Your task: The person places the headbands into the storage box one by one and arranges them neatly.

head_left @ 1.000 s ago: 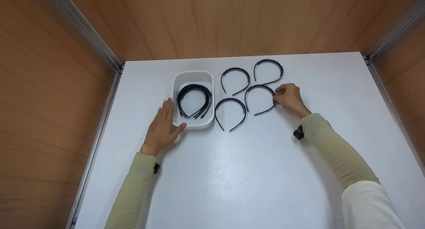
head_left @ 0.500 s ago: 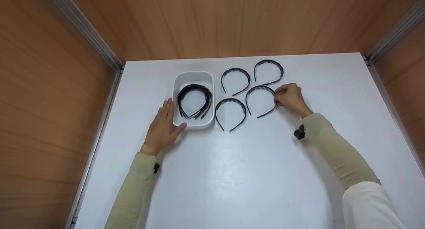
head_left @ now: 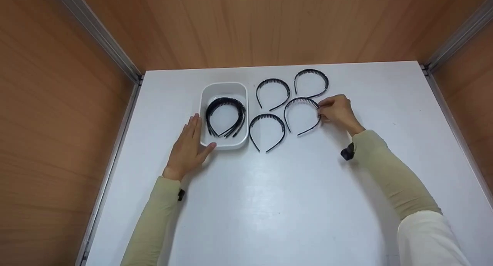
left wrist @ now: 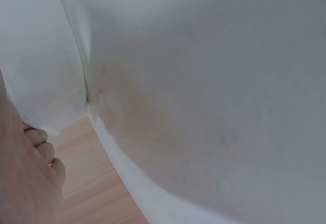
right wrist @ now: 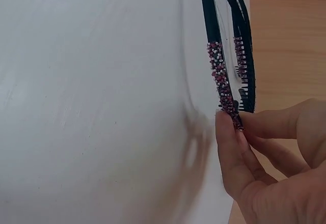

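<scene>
My right hand (head_left: 338, 111) pinches the right side of a black toothed headband (head_left: 301, 99) between thumb and fingers. In the right wrist view this headband (right wrist: 219, 74) carries small dark red and white beads near the pinch. My left hand (head_left: 186, 148) lies with straight fingers along the left wall of a white plastic tub (head_left: 223, 144), its thumb at the near left corner. Inside the tub, several black headbands (head_left: 224, 101) are stacked together. The left wrist view shows only part of the left hand (left wrist: 30, 168) next to the white tub wall (left wrist: 43, 66).
Three more toothed headbands lie right of the tub: a near one (head_left: 267, 115), a far middle one (head_left: 272, 81) and a far right one (head_left: 311, 71). The white table (head_left: 269, 204) meets wooden panels (head_left: 269, 27) at the back and sides.
The pinched headband has turned slightly in the right hand, its free ends shifting a little toward the near side, and has risen slightly since half a second ago. The left hand stays still.
</scene>
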{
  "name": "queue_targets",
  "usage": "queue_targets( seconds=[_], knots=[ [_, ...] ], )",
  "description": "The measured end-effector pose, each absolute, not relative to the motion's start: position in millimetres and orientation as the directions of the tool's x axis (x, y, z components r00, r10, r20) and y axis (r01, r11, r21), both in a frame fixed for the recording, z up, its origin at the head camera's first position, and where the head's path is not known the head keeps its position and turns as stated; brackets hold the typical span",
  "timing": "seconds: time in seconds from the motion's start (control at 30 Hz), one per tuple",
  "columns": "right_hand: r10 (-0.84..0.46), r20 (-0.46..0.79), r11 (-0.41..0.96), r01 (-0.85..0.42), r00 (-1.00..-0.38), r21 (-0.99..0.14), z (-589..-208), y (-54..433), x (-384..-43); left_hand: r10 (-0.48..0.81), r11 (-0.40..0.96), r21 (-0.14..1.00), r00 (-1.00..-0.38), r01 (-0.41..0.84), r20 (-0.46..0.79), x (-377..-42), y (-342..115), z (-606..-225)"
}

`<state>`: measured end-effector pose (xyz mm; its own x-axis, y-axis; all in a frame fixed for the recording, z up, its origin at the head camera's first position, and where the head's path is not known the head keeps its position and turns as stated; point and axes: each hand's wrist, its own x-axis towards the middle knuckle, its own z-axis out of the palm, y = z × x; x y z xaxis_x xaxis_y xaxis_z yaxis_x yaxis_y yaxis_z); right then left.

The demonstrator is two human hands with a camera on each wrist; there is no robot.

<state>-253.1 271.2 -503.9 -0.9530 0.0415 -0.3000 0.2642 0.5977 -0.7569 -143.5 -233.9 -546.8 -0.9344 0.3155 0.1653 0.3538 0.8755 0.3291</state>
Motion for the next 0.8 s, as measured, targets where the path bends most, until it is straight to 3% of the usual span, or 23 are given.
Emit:
queue_targets(
  seconds=[0.5,0.8],
  knots=[
    [0.025,-0.323,0.497,0.292,-0.946,-0.817,-485,267,-257,0.316,0.882,0.315,-0.936,0.35,0.155,-143,-234,-548],
    [-0.013,-0.266,0.435,0.234,-0.964,-0.869,-476,262,-255,0.314,0.88,0.329,-0.94,0.341,0.136,-143,-233,-546]
  ],
)
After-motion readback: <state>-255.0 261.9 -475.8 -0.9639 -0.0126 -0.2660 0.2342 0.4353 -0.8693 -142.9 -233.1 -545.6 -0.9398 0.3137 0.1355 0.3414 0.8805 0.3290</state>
